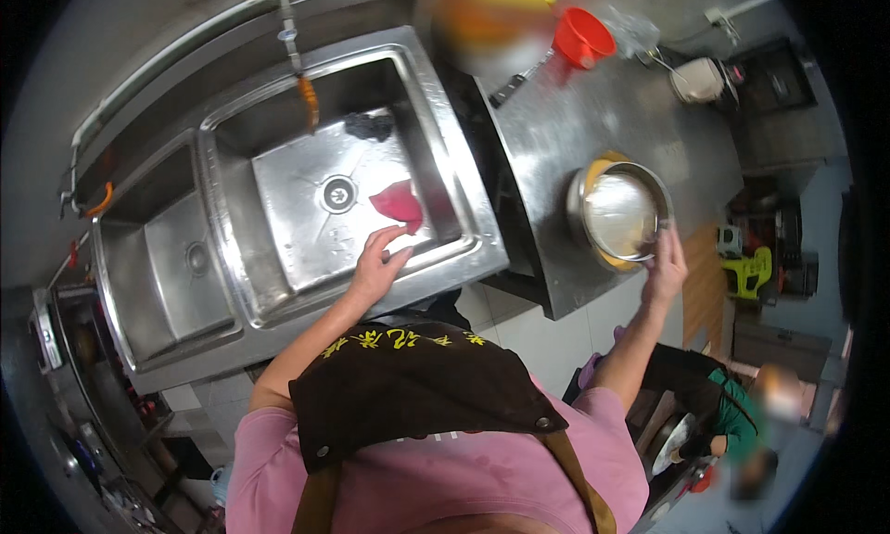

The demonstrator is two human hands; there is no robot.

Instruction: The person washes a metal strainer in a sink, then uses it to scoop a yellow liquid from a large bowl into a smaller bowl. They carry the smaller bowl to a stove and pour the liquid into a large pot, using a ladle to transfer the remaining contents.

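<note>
My left hand (382, 261) is over the near edge of the large steel sink basin (278, 284), its fingertips at the tip of a red cloth (398, 202). Whether the fingers grip the cloth is not plain. To the right, my right hand (666, 261) grips the near right rim of a round stainless steel bowl (621, 214), somewhat blurred. Under and around the bowl shows a yellow-orange rim (614, 261), on the steel counter. A dark scouring pad or mesh (369, 126) lies at the back of the basin, beyond the drain (338, 195).
A smaller basin (198, 277) adjoins on the left. Orange-ended taps (308, 103) hang over the sinks. On the steel counter (549, 158) are a red plastic container (584, 37) and a black-handled utensil (508, 90). A co-worker (740, 412) is at the lower right.
</note>
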